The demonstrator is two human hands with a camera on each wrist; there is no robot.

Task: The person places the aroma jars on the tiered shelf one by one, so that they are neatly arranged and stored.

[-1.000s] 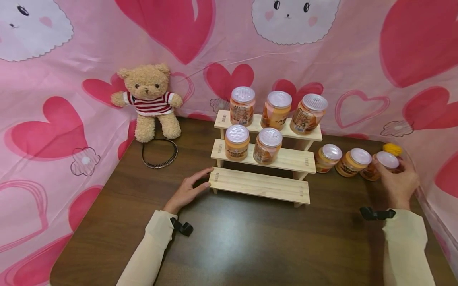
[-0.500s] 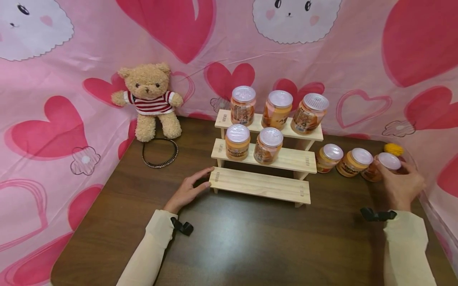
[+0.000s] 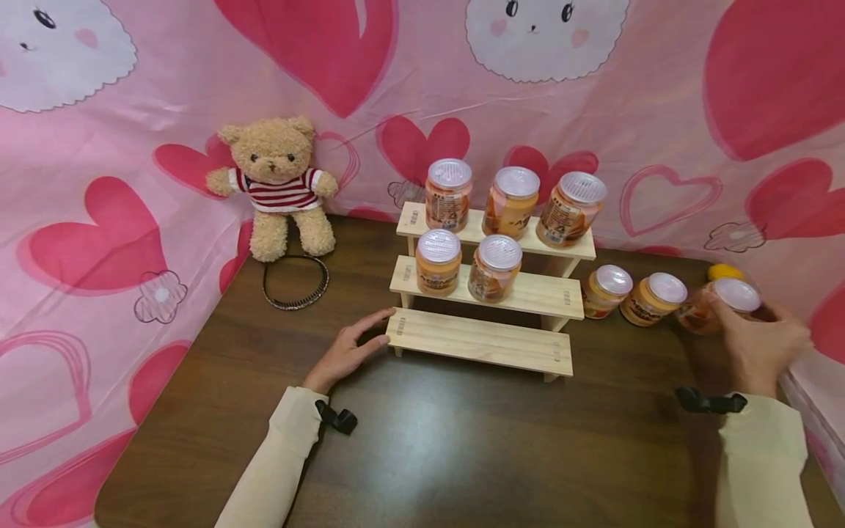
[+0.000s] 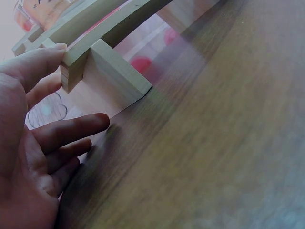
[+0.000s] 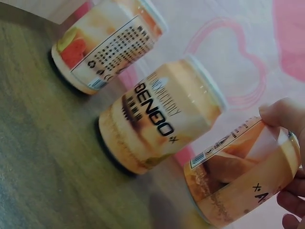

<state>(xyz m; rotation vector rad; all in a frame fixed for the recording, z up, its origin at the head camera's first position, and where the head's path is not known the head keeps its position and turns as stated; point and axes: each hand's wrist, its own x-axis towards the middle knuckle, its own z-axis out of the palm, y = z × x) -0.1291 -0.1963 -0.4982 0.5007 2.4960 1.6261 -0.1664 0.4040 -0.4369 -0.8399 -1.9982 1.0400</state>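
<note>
At the far right of the head view, my right hand [image 3: 766, 341] grips an orange-labelled jar [image 3: 703, 312] with a pale ribbed lid, thumb on one side and fingers round the other. In the right wrist view the thumb presses near the top of this jar [image 5: 238, 176]. Two similar jars [image 3: 653, 301] stand to its left on the table. My left hand [image 3: 346, 356] touches the left end of the lowest step of a wooden three-step rack [image 3: 478, 341]; in the left wrist view its thumb and one finger meet the board's end [image 4: 71, 76], the other fingers extending loosely.
Three jars [image 3: 511, 205] line the rack's top step and two [image 3: 438, 268] stand on its middle step. A teddy bear [image 3: 280, 191] sits at the back left behind a dark headband [image 3: 295, 304]. Something yellow [image 3: 726, 273] lies behind the held jar, near the pink curtain [image 3: 660, 132].
My right hand has moved the gripped jar rightward, away from the two jars beside it, and it now partly covers the yellow thing. The left hand has stayed at the rack's end.
</note>
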